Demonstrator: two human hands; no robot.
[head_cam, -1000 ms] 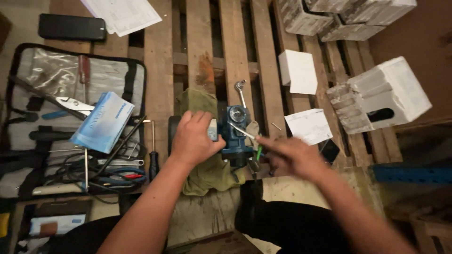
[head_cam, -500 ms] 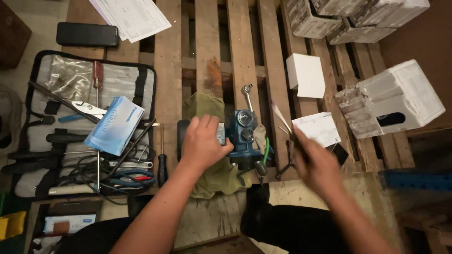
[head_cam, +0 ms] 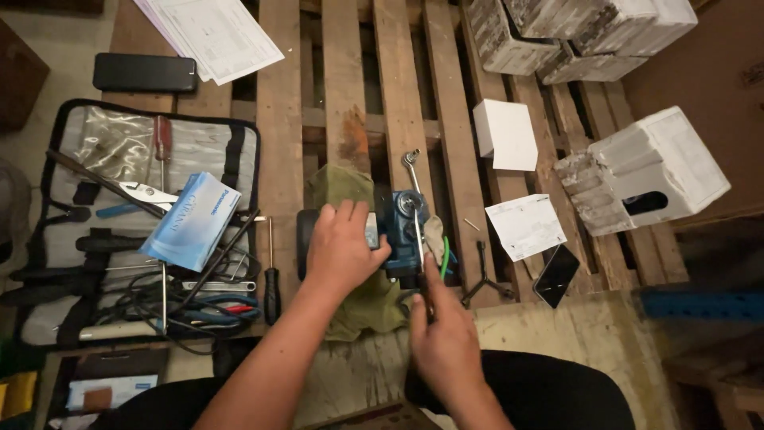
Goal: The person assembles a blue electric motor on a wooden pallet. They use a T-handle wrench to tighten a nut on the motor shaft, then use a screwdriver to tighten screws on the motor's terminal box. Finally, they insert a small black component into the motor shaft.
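A small blue machine part (head_cam: 400,225) rests on an olive green cloth (head_cam: 344,191) on a wooden pallet. My left hand (head_cam: 342,247) lies over its left side and holds it down. My right hand (head_cam: 446,334) grips the lower end of a slim metal wrench (head_cam: 417,227), whose shaft runs up across the top of the blue part. A second metal wrench (head_cam: 410,163) sticks out beyond the part. A green wire (head_cam: 445,256) and a pale rag sit at the part's right side.
An open grey tool roll (head_cam: 119,231) with pliers, screwdrivers, cables and a blue box (head_cam: 193,220) lies at left. A black screwdriver (head_cam: 272,283) lies beside it. White boxes (head_cam: 641,171), papers (head_cam: 525,225), a phone (head_cam: 557,275) and a three-armed key (head_cam: 484,279) lie at right.
My right hand came back from the right, bringing the slim wrench onto the top of the blue part. My left hand stayed on the part.
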